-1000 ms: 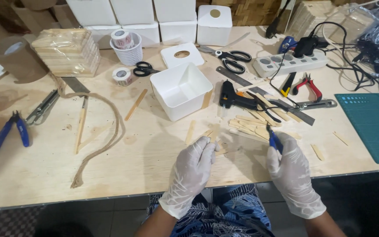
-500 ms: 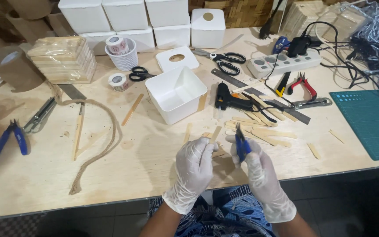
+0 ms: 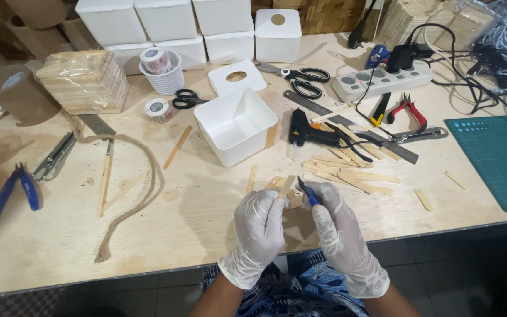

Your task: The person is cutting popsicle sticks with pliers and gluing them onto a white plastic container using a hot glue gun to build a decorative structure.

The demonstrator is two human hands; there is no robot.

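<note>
Pale plywood desk [image 3: 195, 235] under me, smooth and wide. White square plastic tub [image 3: 236, 125] stands open up ahead; flat wooden sticks [image 3: 347, 170] lie scattered right of it. My gloved left hand [image 3: 259, 232] pinches a thin wooden stick [image 3: 287, 185] above the desk's near edge. My right hand [image 3: 338, 226] has fingers closed round a blue-handled cutter [image 3: 308, 192], touching that stick.

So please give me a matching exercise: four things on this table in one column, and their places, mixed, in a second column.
1. black glue gun
2. blue-handled pliers
3. green cutting mat
4. thin wooden stick

a. far left of the table
b. in the gloved left hand
c. right edge of the table
d. just right of the open white plastic box

Pairs: 1-d, 2-a, 3-c, 4-b
</note>
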